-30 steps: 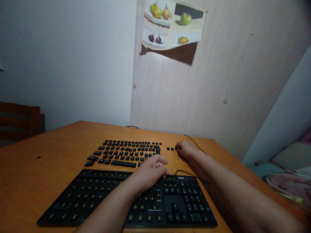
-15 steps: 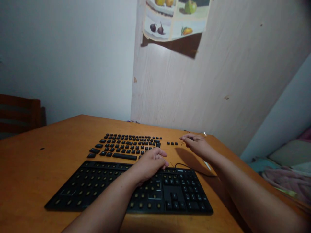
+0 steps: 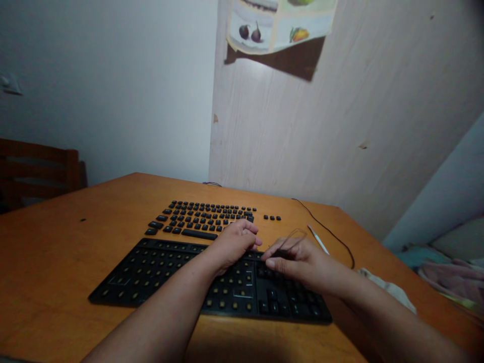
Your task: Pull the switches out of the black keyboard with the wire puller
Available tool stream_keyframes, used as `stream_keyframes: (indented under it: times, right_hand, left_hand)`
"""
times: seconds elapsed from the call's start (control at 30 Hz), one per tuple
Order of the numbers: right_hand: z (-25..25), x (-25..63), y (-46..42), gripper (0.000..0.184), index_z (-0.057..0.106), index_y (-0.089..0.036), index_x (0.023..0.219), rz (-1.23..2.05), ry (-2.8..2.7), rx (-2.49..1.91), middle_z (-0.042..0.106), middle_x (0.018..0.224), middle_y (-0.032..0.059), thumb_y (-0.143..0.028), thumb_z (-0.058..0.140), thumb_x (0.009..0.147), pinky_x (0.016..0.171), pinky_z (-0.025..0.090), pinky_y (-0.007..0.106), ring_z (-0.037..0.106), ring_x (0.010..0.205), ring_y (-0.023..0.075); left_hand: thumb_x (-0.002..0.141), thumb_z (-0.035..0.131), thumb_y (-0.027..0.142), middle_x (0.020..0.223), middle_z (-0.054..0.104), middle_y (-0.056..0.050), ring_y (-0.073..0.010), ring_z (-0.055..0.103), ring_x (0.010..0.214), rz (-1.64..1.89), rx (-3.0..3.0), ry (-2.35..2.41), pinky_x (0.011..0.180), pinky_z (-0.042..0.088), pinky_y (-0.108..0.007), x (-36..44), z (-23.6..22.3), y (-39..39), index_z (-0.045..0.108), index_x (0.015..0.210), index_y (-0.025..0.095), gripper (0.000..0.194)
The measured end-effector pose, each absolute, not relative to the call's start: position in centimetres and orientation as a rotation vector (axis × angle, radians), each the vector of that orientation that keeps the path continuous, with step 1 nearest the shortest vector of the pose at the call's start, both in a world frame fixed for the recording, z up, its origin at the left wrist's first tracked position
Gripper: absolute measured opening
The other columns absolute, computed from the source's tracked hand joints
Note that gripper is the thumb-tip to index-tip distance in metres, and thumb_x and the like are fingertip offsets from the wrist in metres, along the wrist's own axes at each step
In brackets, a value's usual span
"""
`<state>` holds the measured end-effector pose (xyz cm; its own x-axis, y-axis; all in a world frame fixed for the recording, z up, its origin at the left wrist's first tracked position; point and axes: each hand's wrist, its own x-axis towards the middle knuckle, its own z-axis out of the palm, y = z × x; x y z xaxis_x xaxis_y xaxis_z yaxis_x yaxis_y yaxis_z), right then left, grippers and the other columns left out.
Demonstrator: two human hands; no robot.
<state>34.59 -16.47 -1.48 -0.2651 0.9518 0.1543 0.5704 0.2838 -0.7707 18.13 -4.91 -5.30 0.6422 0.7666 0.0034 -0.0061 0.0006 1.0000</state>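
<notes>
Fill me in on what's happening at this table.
A person is working on a black keyboard with both bare hands. The right hand holds a thin wire tool over the keyboard's upper right part. The left hand rests on its top edge, holding nothing visible. Most keys left of the arrow keys are off. Loose keycaps lie in rows behind the keyboard, with three small ones set apart to the right.

Head view, one: mounted on your head, facing forward and down; your desk (image 3: pixel 109 201) close below, wall (image 3: pixel 162 91) beyond; no second view shared.
</notes>
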Motion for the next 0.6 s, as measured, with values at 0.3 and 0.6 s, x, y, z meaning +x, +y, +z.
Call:
stream_keyframes:
  times: [0.3,0.6]
  right_hand:
    - [-1.9,33.5,-16.6,0.015,0.072,-0.019,0.090,0.620,-2.081,-1.430,0.070,0.087,0.0038,-0.025,0.058,0.090,0.075,0.050,0.028,0.064,0.081,0.0158]
    - [-2.5,33.2,-16.5,0.018,0.070,-0.019,0.092,0.633,-2.066,-1.543,0.066,0.074,0.0012,-0.027,0.054,0.091,0.058,0.046,0.024,0.057,0.063,0.0131]
  left_hand:
    - [0.073,0.058,0.015,0.083,0.068,-0.005,-0.0140,0.061,0.071,0.676,1.475,0.688,0.070,0.046,-0.026,18.2,-5.1,-5.1,0.054,0.100,0.015,0.027]
    - [0.072,0.058,0.014,0.079,0.066,-0.003,-0.0130,0.059,0.069,0.678,1.470,0.672,0.068,0.044,-0.025,18.2,-5.0,-5.2,0.054,0.096,0.016,0.024]
